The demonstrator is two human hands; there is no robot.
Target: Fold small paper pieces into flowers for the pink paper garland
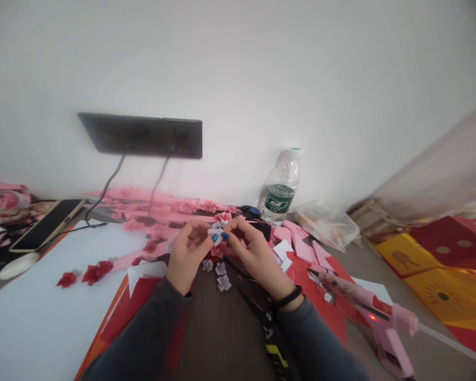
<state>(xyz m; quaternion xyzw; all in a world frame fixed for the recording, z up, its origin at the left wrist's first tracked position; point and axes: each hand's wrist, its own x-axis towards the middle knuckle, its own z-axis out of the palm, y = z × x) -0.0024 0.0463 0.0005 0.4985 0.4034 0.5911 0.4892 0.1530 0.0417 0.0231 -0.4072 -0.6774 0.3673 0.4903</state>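
Observation:
My left hand (188, 251) and my right hand (257, 254) meet near the middle of the table. Between their fingertips they pinch a small piece of pale lilac paper (213, 233), partly hidden by the thumbs. Just below lie several small lilac paper flowers (222, 278). Pink and coral paper flowers (209, 206) sit behind my fingers. A pair of scissors (267, 317) with dark blades rests under my right forearm. Right of that arm is a pink hot glue gun (375, 309) with a red light on.
Red paper flowers (97, 272) lie on a large white sheet (43, 301) at the left, near a phone (49, 225). A water bottle (280, 190) stands by the wall. Pink paper pieces (301, 246), a clear plastic bag (329, 222) and yellow-red boxes (440, 286) are at the right.

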